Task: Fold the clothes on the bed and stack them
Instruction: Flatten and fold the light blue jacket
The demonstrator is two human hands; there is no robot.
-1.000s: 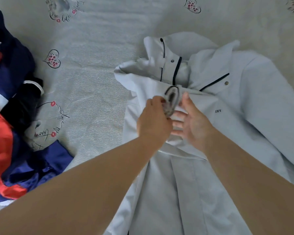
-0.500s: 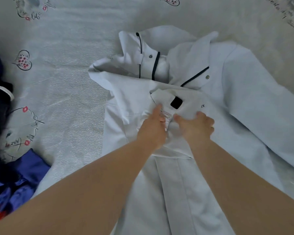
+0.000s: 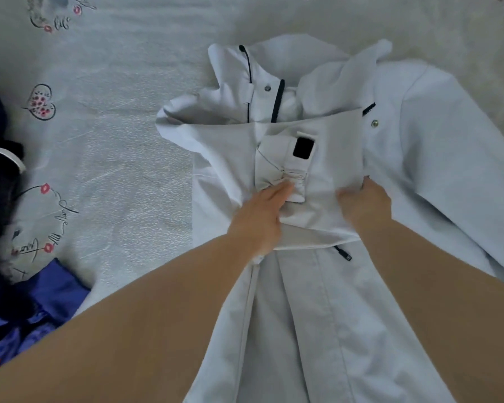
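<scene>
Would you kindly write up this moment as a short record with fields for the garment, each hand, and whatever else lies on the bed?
garment: white jacket, spread front up on the bed, left sleeve folded across the chest
cuff: sleeve cuff with a black patch, lying on the chest
left hand: left hand, fingers straight, pressing the cuff
right hand: right hand, fingers curled on the jacket's fabric
surface: patterned bedsheet
other clothes: dark blue pile at the left edge

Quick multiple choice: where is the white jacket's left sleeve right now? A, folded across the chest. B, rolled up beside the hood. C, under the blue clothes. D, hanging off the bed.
A: the sleeve lies across the jacket chest, with the left hand pressing its cuff.
</scene>
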